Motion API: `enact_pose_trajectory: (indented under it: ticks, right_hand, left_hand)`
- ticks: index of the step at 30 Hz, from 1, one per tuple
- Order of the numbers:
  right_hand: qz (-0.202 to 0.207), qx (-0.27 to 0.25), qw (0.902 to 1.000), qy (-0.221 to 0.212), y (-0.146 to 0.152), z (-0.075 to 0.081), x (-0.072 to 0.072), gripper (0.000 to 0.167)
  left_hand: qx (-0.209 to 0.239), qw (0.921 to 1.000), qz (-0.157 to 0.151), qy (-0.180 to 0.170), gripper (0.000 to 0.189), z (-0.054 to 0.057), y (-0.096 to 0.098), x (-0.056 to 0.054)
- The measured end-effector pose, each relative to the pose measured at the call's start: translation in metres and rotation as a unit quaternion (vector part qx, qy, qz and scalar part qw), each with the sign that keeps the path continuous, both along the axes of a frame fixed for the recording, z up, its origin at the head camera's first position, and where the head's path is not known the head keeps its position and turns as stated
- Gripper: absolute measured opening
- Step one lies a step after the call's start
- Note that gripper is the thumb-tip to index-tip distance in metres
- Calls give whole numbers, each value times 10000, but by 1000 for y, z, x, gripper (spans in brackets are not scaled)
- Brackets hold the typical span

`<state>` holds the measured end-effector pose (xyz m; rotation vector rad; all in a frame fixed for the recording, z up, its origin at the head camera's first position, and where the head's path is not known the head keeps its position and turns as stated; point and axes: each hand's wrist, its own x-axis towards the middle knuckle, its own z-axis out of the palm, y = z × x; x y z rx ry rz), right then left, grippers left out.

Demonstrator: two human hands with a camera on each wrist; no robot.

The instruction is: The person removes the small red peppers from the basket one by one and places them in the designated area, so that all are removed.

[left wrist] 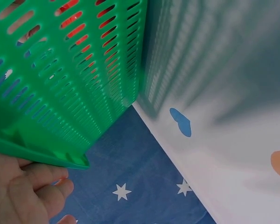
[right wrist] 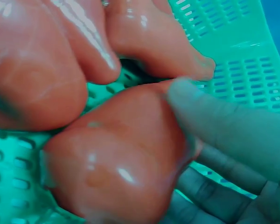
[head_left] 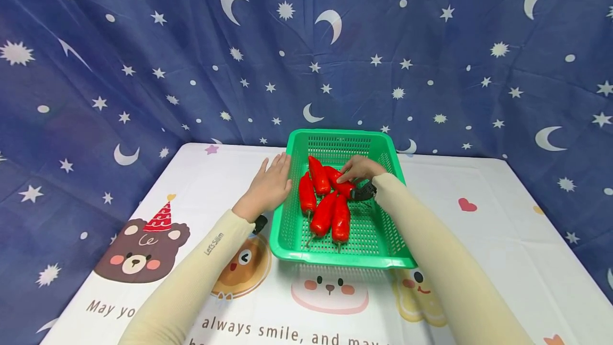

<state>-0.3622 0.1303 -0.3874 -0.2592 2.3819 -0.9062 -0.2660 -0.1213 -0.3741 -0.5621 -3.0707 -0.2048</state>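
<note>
Several glossy red peppers (head_left: 324,215) lie in a green slotted plastic basket (head_left: 341,263). My right hand (head_left: 360,168) reaches down inside the basket and holds one red pepper (right wrist: 116,158) among the others, thumb on one side and fingers on the other. That pepper lies low over the slotted floor. On the outside, my left hand (head_left: 271,184) rests at the basket's left rim with its fingers extended. From the left wrist view, the fingers of my left hand (left wrist: 30,191) touch the underside of the green rim (left wrist: 46,161).
The basket stands on a white tablecloth (head_left: 483,260) printed with cartoon animals and lettering. Behind the table hangs a blue curtain (head_left: 345,89) with moons and stars, close to the basket's far side. A dark band (head_left: 364,192) sits at my right wrist.
</note>
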Motion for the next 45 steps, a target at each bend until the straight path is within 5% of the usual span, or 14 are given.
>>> enact_pose_trajectory:
  ticks: [10,24,45]
  right_hand:
    - [129,171,9983,547,-5,-3,4,46]
    - [-77,-291,9995,-138,1,0,0,38]
    - [-645,-1283,9896,70,3,7,-6,52]
  left_hand:
    - [66,10000,-3,50,60,1,0,2]
    - [43,10000,-42,13,60,1,2,0]
    - [99,9999,41,22,60,-1,2,3]
